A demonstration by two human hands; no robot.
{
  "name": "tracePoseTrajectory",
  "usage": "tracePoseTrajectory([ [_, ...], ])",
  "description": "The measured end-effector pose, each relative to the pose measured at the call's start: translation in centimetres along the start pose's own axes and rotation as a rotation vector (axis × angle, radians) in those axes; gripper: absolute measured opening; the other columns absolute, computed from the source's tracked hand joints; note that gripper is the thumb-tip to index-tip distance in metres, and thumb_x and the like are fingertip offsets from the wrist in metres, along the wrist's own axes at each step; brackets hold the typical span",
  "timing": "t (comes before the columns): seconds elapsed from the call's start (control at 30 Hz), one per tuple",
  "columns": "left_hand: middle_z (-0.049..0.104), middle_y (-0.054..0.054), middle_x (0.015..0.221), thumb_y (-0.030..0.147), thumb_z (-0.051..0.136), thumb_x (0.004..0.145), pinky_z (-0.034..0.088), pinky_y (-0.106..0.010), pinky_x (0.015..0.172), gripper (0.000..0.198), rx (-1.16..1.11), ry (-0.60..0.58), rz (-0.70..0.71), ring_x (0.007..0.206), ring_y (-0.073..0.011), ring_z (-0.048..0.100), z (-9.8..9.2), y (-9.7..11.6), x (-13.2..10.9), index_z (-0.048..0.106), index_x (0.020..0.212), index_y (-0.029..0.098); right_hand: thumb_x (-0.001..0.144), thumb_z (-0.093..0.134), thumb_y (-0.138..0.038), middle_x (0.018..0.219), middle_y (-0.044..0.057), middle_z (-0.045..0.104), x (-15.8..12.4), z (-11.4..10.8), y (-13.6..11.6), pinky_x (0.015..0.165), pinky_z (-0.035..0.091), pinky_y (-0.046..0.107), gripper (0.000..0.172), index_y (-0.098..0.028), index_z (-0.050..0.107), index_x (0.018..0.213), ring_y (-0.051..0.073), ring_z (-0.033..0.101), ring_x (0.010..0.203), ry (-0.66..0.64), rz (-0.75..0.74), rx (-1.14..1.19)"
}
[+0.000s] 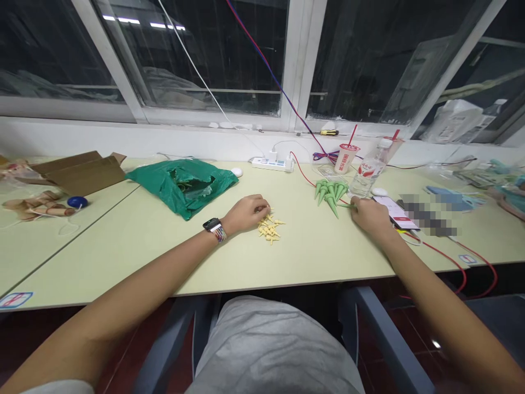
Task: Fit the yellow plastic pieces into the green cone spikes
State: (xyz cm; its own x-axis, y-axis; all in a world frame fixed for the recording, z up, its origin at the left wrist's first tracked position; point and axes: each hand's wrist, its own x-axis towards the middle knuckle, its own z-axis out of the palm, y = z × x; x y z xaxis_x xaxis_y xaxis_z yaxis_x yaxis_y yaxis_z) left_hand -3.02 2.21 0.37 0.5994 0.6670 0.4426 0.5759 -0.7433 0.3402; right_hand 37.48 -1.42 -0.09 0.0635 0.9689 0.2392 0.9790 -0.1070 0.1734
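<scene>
Grey shirt (279, 345) cloth lies nearest the camera, below and between the two hands. Beyond it spreads the pale desk (307, 262), running under both. On it, a crumpled green plastic bag (156, 183) lies beyond the left grip (246, 214), off to its left, and a clear bottle (361, 183) stands just past the right grip (372, 218).

Next in size come the green cones (331, 203), heaped just left of the right grip. They should be light and fairly stiff, perhaps a little slick, best taken near the broad end, since the point offers little purchase. They look matt, tapered and evenly coloured. The right grip is pinched on one more, its narrow end jutting out leftward.

Smallest are the yellow pieces (269, 232), loosely piled beside the left grip's fingertips, on its right and near side. They are probably very light and apt to roll, so the thicker body suits a pinch. Each looks pale and stubby with a thin end. The left grip's fingers bunch together; I cannot tell whether they clasp a piece
</scene>
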Motion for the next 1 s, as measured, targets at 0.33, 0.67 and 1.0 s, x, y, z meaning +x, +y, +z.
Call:
tracePoseTrajectory([
  [0.33,0.072,-0.008,0.102,0.026,0.055,0.096,0.052,-0.037,0.089,0.027,-0.029,-0.068,0.02,0.1,-0.0249,0.067,0.1,0.1,-0.1,0.081,0.103,0.02,0.106,0.038,-0.027,0.115,0.014,0.073,4.4,-1.0,-0.4,0.06,0.017,0.033,0.035,-0.019,0.065,0.125,0.024,0.067,0.084,0.243,-0.249,-0.08],
  [0.67,0.072,-0.01,0.105,0.038,0.054,0.101,0.051,-0.041,0.097,0.033,-0.104,-0.116,0.037,0.106,-0.0272,0.065,-0.1,0.6,-0.2,0.081,0.11,0.021,0.098,0.045,-0.018,0.123,0.016,0.07,8.2,0.1,-0.6,0.067,0.036,0.034,0.041,-0.021,0.064,0.134,0.027,0.068,0.089,0.106,-0.259,-0.041],
  [1.0,0.055,-0.008,0.159,0.055,0.055,0.103,0.033,-0.054,0.123,0.054,-0.004,-0.295,0.209,0.147,-0.0345,0.047,1.0,3.7,-1.3,0.059,0.151,0.031,0.097,0.044,-0.02,0.126,0.014,0.071,6.9,-0.1,-2.0,0.072,0.043,0.036,0.039,-0.021,0.067,0.129,0.03,0.067,0.097,0.234,-0.133,0.227],
])
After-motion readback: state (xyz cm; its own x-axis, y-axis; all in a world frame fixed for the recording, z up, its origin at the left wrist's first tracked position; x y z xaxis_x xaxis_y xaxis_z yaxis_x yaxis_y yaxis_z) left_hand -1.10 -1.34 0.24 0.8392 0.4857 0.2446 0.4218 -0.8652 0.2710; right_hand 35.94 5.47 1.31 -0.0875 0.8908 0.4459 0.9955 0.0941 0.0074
